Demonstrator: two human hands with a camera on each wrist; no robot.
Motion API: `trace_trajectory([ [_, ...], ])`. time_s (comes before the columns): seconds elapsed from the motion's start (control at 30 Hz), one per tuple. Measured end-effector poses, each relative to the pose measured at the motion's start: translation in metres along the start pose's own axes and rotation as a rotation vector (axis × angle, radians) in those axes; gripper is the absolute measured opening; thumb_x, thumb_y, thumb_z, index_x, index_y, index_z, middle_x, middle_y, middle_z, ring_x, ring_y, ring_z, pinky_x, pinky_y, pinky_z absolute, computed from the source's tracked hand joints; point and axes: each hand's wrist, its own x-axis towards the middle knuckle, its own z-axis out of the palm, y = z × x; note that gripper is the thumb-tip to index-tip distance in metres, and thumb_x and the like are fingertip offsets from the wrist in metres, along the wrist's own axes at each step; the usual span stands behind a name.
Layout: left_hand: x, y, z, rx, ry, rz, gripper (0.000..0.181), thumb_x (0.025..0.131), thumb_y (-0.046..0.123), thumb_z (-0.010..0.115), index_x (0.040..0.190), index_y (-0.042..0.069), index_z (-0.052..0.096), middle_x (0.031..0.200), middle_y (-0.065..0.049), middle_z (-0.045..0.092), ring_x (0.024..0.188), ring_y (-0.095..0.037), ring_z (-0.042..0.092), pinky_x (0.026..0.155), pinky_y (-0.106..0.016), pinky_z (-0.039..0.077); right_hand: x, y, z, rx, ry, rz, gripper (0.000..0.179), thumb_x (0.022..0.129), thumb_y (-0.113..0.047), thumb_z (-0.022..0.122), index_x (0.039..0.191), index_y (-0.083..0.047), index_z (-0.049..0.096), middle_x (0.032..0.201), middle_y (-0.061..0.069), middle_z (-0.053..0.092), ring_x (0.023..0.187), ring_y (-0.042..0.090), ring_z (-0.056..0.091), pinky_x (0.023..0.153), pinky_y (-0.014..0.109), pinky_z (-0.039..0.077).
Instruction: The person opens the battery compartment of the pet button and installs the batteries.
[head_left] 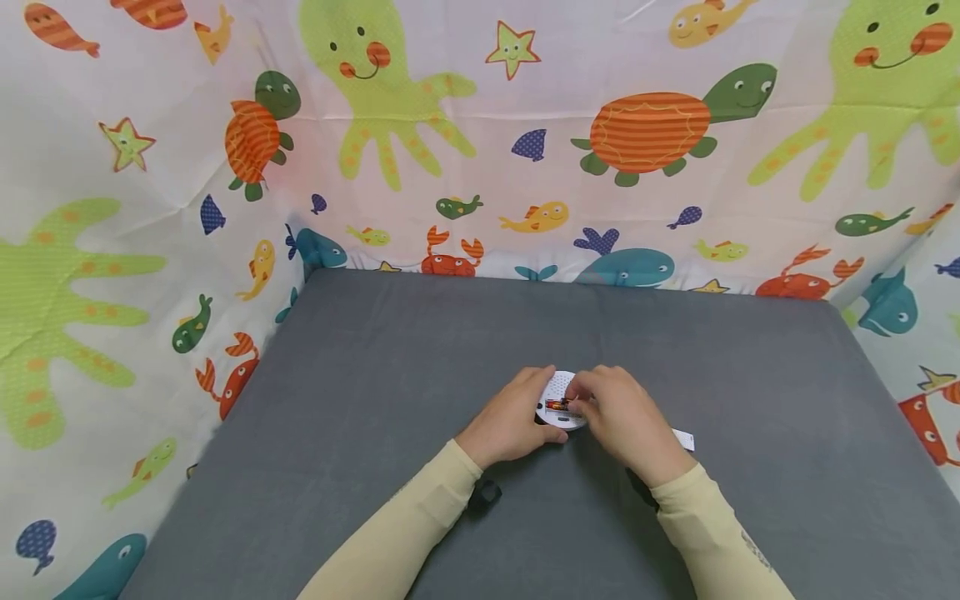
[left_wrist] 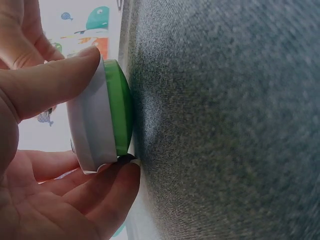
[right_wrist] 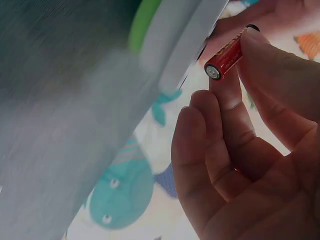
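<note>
My left hand (head_left: 512,421) grips a round white device (head_left: 557,385) by its rim, thumb on one side and fingers on the other. In the left wrist view its green face (left_wrist: 120,110) is turned down toward the grey surface. The white back, with small holes and a battery compartment, faces up. My right hand (head_left: 626,421) pinches a small red battery (right_wrist: 225,57) between thumb and fingers, close beside the device. Red and black also shows at the compartment in the head view; I cannot tell whether that is the same battery.
A white flat item (head_left: 684,440) lies beside my right wrist, partly hidden by it. Under my left wrist is a small dark block (head_left: 485,495). The grey cloth-covered table (head_left: 420,342) is bordered by a curtain (head_left: 495,108) printed with sea animals.
</note>
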Motion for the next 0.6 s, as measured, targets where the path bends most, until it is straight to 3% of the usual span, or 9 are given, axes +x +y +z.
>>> trace_trajectory([
  [0.23, 0.000, -0.003, 0.000, 0.016, 0.010, 0.058, 0.093, 0.093, 0.029, 0.087, 0.168, 0.005, 0.036, 0.165, -0.012, 0.048, 0.141, -0.025, 0.058, 0.116, -0.038, 0.051, 0.005, -0.011, 0.015, 0.017, 0.008, -0.047, 0.013, 0.091, -0.005, 0.085, 0.091, -0.015, 0.078, 0.085, -0.003, 0.067, 0.084, 0.016, 0.055, 0.073, 0.034, 0.049],
  [0.6, -0.001, 0.001, -0.002, 0.032, 0.005, 0.058, 0.094, 0.092, 0.027, 0.087, 0.168, 0.004, 0.036, 0.165, -0.013, 0.048, 0.144, -0.026, 0.057, 0.119, -0.040, 0.049, 0.005, -0.006, 0.021, 0.022, -0.019, -0.026, 0.015, 0.089, -0.004, 0.086, 0.092, -0.016, 0.078, 0.086, -0.004, 0.066, 0.088, 0.016, 0.056, 0.075, 0.035, 0.050],
])
